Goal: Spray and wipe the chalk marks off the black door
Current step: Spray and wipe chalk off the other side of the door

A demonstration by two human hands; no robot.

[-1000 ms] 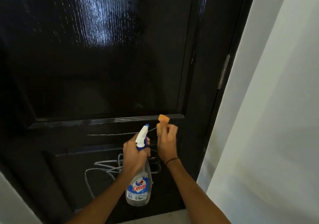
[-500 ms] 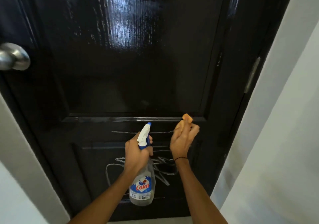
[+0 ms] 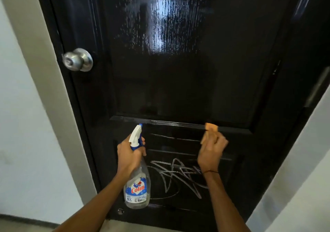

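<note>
- The left hand (image 3: 131,157) is gripping the spray bottle (image 3: 136,183) by its neck, fingers curled round it just under the white and blue trigger head. The bottle is hanging upright with the nozzle facing the black door (image 3: 178,79), probably so a squirt can be aimed without shifting the grip.
- The right hand (image 3: 210,153) is holding an orange cloth (image 3: 210,130) bunched between fingers and thumb, with one corner sticking out above the fingertips. That corner is lying at the raised moulding between the upper and lower panels; whether it is actually pressing on the door cannot be told.
- The chalk marks (image 3: 178,175) are sitting on the lower panel, below both hands and between the two forearms: a tangle of scribbled zigzags, plus a thin line across the rail just above them.
- The upper panel is looking glossy and streaked with droplets under the reflected light, which suggests it is wet, while the scribble below is looking untouched.
- Holding bottle and cloth in separate hands is likely letting spraying and wiping alternate freely.
- A metal door knob (image 3: 77,59) is sitting at the door's left edge, well apart from the work.
</note>
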